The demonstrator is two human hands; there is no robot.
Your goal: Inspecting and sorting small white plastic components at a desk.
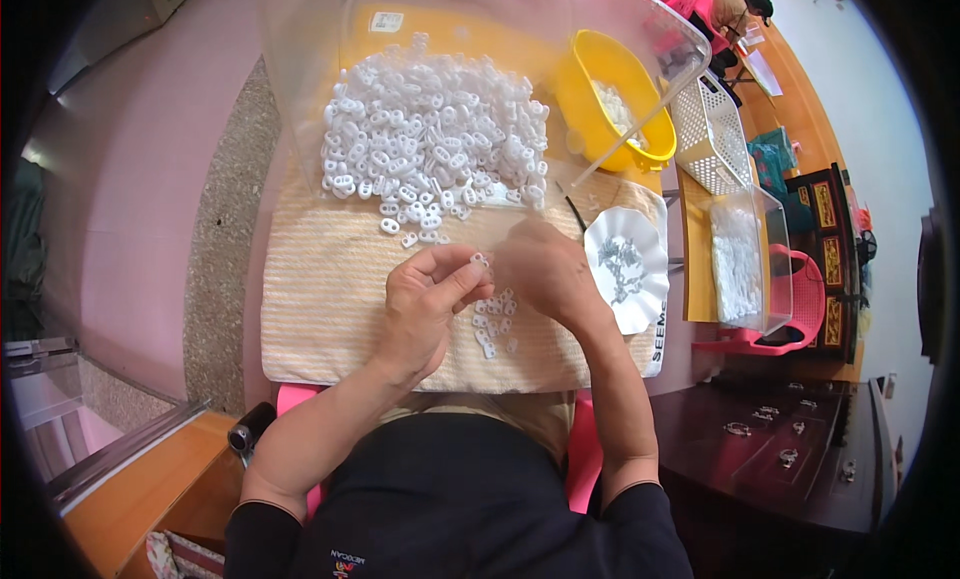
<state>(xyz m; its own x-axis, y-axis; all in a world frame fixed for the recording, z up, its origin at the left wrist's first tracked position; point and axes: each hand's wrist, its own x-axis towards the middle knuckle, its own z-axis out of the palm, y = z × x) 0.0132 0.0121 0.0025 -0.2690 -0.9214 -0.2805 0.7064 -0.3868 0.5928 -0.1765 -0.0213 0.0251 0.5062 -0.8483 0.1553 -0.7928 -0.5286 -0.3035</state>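
You are pinching one white clip (481, 261) between your left hand (425, 304) and right hand (545, 271), above the towel (320, 289); assembly appears underway, and fitting it will need steady alignment.

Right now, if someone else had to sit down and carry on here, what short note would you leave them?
Left hand: pinching a small white plastic piece at its fingertips, above the beige towel.
Right hand: closed over the same spot, fingers meeting the left hand's; what it holds is hidden.
Big heap of white pieces: in the tilted clear tub ahead, spilling onto the towel.
Small pile of pieces: under the hands.
White scalloped dish: at right, holding small grey metal bits.
Done: apparently only the small pile.
Left: apparently the big heap.
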